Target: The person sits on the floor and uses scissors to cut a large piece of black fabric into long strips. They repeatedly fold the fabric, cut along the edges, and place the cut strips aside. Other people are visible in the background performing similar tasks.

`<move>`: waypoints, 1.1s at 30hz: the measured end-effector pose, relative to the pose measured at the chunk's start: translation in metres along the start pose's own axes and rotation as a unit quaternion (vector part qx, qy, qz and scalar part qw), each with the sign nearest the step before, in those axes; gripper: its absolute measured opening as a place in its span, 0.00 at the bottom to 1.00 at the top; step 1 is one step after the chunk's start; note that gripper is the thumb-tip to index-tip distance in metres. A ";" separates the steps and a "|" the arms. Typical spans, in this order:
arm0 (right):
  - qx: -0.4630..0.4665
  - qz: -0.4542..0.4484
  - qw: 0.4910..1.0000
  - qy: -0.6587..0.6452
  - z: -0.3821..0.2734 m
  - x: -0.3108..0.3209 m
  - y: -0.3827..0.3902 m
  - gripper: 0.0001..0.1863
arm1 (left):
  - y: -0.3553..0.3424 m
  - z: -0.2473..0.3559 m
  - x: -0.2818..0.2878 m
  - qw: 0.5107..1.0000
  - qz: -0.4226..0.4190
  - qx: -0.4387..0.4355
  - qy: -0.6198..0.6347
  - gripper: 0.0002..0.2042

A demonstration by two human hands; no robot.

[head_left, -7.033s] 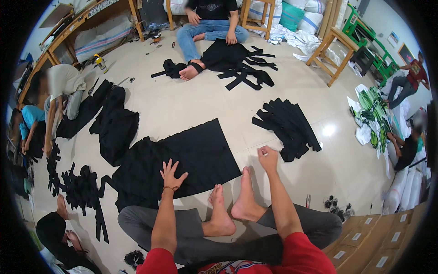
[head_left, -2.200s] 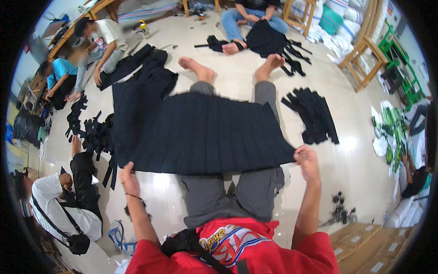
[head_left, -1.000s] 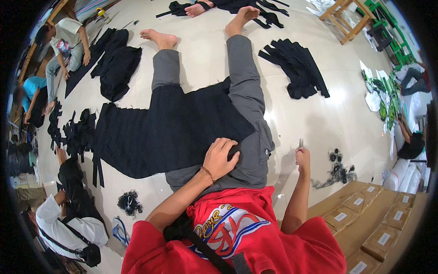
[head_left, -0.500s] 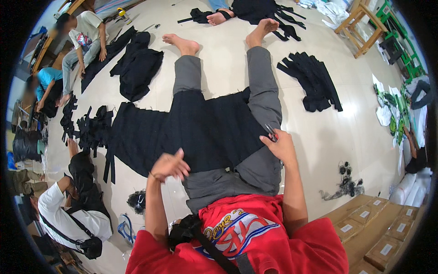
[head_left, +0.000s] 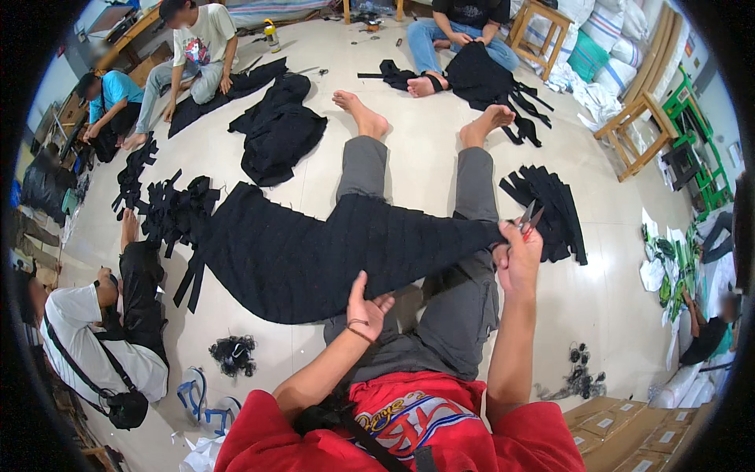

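A wide piece of black cloth [head_left: 307, 252] with seam-like rows stretches across my legs and onto the floor at the left. My right hand [head_left: 521, 259] pinches its right end and lifts it above my leg. That same hand holds small scissors [head_left: 532, 215] with red handles, the blades pointing away from me. Below the near edge of the cloth, my left hand [head_left: 370, 311] is open with its thumb up and fingers apart. Whether it touches the cloth, I cannot tell.
Black strips lie at the left [head_left: 169, 208] and right [head_left: 550, 208]; a black cloth pile [head_left: 283, 130] lies farther off. Thread scraps [head_left: 233, 355], sandals [head_left: 203, 401] and cardboard boxes [head_left: 629, 433] are nearby. Several people sit around, one in a white shirt [head_left: 102, 338]. Wooden stools [head_left: 635, 130] stand at far right.
My right hand has raised the cloth's right end and pulled it outward to the right. My left hand has moved right along the near edge. The view now reaches farther across the room.
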State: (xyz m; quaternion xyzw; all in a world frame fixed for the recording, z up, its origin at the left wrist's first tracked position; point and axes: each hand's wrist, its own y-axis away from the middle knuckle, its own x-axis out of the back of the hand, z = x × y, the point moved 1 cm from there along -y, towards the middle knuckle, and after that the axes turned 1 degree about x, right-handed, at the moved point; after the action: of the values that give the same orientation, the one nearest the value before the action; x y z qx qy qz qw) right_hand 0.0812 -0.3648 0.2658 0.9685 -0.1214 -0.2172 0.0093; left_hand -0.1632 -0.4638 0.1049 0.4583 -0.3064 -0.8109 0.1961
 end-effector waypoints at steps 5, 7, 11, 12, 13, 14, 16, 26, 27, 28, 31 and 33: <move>0.066 -0.028 0.997 -0.004 -0.028 -0.034 -0.041 0.11 | -0.020 0.102 -0.025 0.986 -0.004 -0.150 0.073 0.15; 0.072 -0.037 0.997 -0.006 -0.042 -0.050 -0.067 0.10 | -0.027 0.144 -0.049 0.978 -0.046 -0.199 0.039 0.14; 0.114 -0.071 0.990 -0.040 -0.084 -0.074 -0.095 0.10 | -0.008 0.207 -0.103 0.953 -0.104 -0.285 -0.005 0.14; 0.138 -0.091 0.985 -0.046 -0.096 -0.076 -0.095 0.10 | 0.010 0.214 -0.114 0.944 -0.111 -0.311 -0.013 0.15; 0.150 -0.092 0.983 -0.050 -0.107 -0.084 -0.082 0.11 | 0.023 0.220 -0.110 0.935 -0.132 -0.327 -0.019 0.16; 0.160 -0.090 0.982 -0.053 -0.114 -0.086 -0.065 0.11 | 0.036 0.223 -0.102 0.927 -0.151 -0.342 -0.028 0.17; 0.172 -0.121 0.977 -0.019 -0.120 -0.065 -0.035 0.12 | 0.069 0.207 -0.091 0.931 -0.157 -0.327 -0.034 0.17; -0.193 -0.020 0.912 0.362 0.075 0.142 0.077 0.12 | 0.056 0.090 0.090 0.783 0.062 0.046 -0.617 0.21; -0.210 -0.008 0.931 0.299 0.088 0.148 0.085 0.12 | 0.049 0.089 0.101 0.739 0.031 0.126 -0.661 0.24; -0.225 0.012 0.944 0.239 0.093 0.153 0.094 0.12 | 0.055 0.095 0.088 0.677 -0.032 0.169 -0.716 0.26; -0.218 0.016 0.942 0.257 0.096 0.154 0.104 0.13 | 0.061 0.131 0.042 0.478 -0.146 0.290 -0.816 0.32; -0.221 -0.011 0.919 0.326 0.089 0.146 0.097 0.13 | 0.052 0.153 0.017 0.511 -0.166 0.167 -0.826 0.29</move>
State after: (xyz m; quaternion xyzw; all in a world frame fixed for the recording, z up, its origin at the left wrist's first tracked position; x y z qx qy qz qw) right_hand 0.1492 -0.4911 0.1310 0.9602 -0.0497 0.0886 0.2601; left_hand -0.3017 -0.4640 0.1892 -0.3523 -0.3784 -0.7748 -0.3637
